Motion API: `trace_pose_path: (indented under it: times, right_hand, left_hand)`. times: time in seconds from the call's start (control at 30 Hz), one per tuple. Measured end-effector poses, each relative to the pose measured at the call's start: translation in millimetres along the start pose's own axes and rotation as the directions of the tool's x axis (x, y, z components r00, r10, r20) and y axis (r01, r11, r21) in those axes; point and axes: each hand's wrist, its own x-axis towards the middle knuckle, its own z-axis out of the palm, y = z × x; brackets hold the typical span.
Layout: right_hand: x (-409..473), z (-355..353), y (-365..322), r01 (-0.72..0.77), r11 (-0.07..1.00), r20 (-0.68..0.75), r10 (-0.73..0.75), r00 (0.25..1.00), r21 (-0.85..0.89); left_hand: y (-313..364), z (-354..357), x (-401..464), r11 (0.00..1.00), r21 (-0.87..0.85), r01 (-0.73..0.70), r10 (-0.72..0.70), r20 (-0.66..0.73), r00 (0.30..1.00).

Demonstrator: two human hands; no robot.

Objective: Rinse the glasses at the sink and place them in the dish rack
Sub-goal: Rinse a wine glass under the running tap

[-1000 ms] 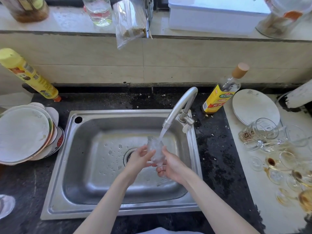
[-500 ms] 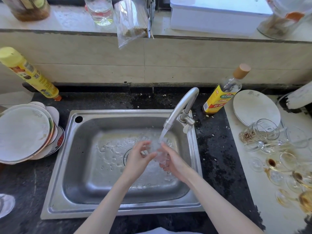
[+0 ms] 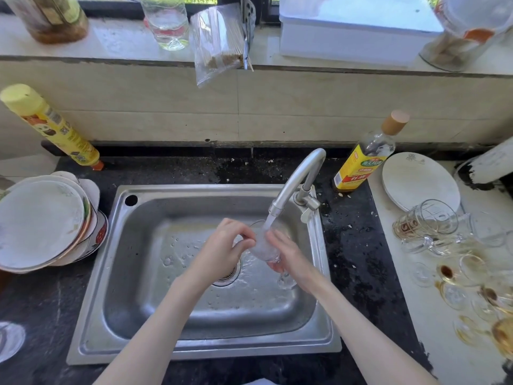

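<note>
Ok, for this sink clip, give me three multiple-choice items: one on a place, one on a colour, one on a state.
1. Where is the stack of white plates?
A. left of the steel sink
B. inside it
C. on the windowsill

2. What colour is the label on the clear bottle with the tan cap?
A. blue
B. yellow
C. black

3. What state is the curved metal tap in?
A. off
B. dripping
C. running

Key: 1 A, the plates sit on the dark counter left of the basin. 2 B, the label is yellow. 3 C, a stream pours onto the clear stemmed glass held by the left hand and right hand.
</note>
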Motion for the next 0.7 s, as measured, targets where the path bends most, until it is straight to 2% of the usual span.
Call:
trace_pose_path:
  times: [0.07, 0.13, 0.2, 0.27, 0.33, 0.43, 0.53, 0.6, 0.67, 0.7]
  right_hand:
    - [-2, 0, 0, 0.001, 1.0, -0.029, -0.001, 1.0, -0.007]
    - [0, 0, -2, -0.01, 0.999, -0.044, 0.008, 0.999, -0.047]
    - [3, 2, -6, -0.059, 0.994, -0.057, 0.054, 0.997, -0.09]
    - [4, 2, -8, -0.118, 0.986, -0.036, 0.114, 0.993, -0.115]
    - [3, 0, -6, -0.12, 0.984, 0.002, 0.121, 0.993, -0.128]
    - [0, 0, -4, -0.006, 0.995, 0.084, 0.015, 0.996, -0.103]
    - [-4, 1, -6, 0.014, 0.998, 0.07, -0.01, 0.998, -0.065]
    - [-3, 0, -5, 0.002, 0.994, 0.066, 0.005, 0.998, -0.108]
    - [-2, -1, -3, -0.02, 0.988, 0.07, 0.031, 0.997, -0.156]
    - [-1, -1, -4, -0.025, 0.987, 0.078, 0.038, 0.996, -0.16]
  left_hand:
    - [2, -2, 3, 1.0, -0.004, -0.006, 0.007, 0.061, 0.998]
    - [10, -3, 3, 0.996, -0.094, 0.004, 0.017, 0.22, 0.975]
    - [19, -2, 2, 0.983, -0.174, 0.053, 0.022, 0.405, 0.914]
    - [22, -1, 3, 0.986, -0.131, 0.099, -0.013, 0.535, 0.845]
    - [18, -2, 4, 0.988, -0.084, 0.133, -0.068, 0.537, 0.841]
    - [15, 3, 2, 0.959, -0.128, 0.251, -0.188, 0.376, 0.907]
    - [14, 8, 2, 0.962, -0.135, 0.24, -0.198, 0.264, 0.944]
    - [15, 2, 5, 0.979, -0.103, 0.178, -0.13, 0.365, 0.922]
    - [14, -6, 11, 0.992, -0.033, 0.119, -0.085, 0.514, 0.854]
    - [13, -9, 14, 0.994, 0.008, 0.11, -0.096, 0.546, 0.832]
